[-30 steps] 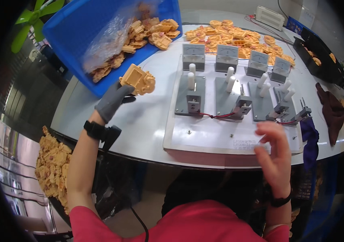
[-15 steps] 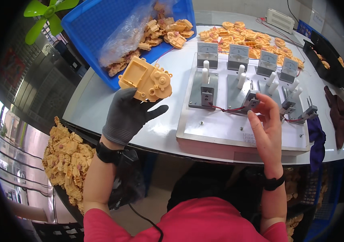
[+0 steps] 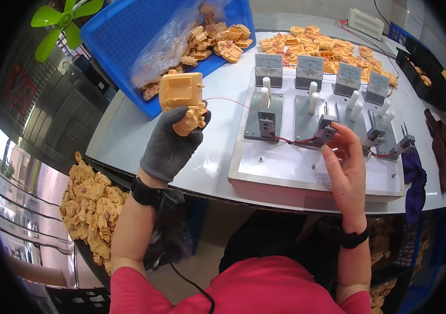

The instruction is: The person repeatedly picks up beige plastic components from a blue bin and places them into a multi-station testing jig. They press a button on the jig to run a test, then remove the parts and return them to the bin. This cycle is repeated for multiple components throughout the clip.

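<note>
My left hand (image 3: 173,144), in a dark grey glove, is closed around the lower part of a yellow-orange plastic gear housing (image 3: 183,90). The housing stands upright above the table, its square recess at the top and rounded gear end by my thumb. A thin pale wire (image 3: 225,98) runs from beside it toward the test fixture. My bare right hand (image 3: 349,167) has index finger and thumb at a small grey block (image 3: 327,127) with red and black leads, seemingly gripping it. That block sits on the white fixture board (image 3: 286,165), near white pegs (image 3: 313,99) and several analog meters (image 3: 310,69).
A tilted blue crate (image 3: 113,47) with a clear plastic bag and more housings stands at the back left. Many housings (image 3: 333,49) cover the table's far side. Another heap (image 3: 95,209) lies below the left edge. Dark cloths (image 3: 442,149) hang at the right.
My left hand has turned the housing more upright, and its gloved fingers now wrap round the lower end. The pale wire now shows stretched to the right. My right hand stays at the grey block.
</note>
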Motion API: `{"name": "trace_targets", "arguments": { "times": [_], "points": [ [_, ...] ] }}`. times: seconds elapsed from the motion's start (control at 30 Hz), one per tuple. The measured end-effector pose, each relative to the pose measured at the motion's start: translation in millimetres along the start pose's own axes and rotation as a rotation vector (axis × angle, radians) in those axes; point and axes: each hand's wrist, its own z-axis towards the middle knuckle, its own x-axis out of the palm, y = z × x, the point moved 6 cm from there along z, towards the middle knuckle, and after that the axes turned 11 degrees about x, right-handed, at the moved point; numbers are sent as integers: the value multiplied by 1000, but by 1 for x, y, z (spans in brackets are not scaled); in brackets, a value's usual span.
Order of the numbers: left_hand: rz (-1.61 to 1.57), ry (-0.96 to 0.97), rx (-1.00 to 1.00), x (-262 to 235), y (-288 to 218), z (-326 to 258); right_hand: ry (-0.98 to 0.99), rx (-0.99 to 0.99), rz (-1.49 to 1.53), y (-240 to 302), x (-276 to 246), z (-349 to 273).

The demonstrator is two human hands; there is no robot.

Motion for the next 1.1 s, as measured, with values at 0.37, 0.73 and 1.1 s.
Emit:
{"name": "trace_targets", "arguments": {
  "times": [0.37,0.73,1.1],
  "points": [
    [-177,30,-120,30,9,-5,45,4,24,-3,-1,2],
    [-182,24,-28,21,6,1,62,-14,6,-3,-1,2],
    [285,67,108,-8,0,13,79,-3,-2,-1,-1,3]
  ]
}}
